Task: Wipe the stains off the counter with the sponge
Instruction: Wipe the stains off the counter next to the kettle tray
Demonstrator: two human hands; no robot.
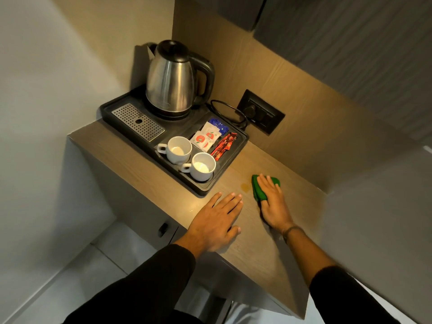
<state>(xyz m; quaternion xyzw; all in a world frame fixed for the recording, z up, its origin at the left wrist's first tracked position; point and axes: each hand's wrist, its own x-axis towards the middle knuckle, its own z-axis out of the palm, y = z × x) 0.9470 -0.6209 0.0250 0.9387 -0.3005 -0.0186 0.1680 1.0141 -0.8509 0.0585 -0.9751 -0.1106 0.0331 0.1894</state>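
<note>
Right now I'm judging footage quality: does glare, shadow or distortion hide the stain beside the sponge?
In the head view the faint yellow stain shows clearly beside the sponge; soft glare lies on the counter near the left hand; wide-angle distortion bends the walls.

The right hand [272, 203] presses a green sponge [257, 190] on the surface [268, 253], just beside a yellowish stain [246, 187]; the left hand [217, 220] lies flat nearby. A black tray [205, 191] holds a kettle [170, 83] and two cups [178, 149].

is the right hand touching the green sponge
Touching. The head view shows the right hand lying flat on the sponge, its straight fingers spread across most of the green top.
</note>
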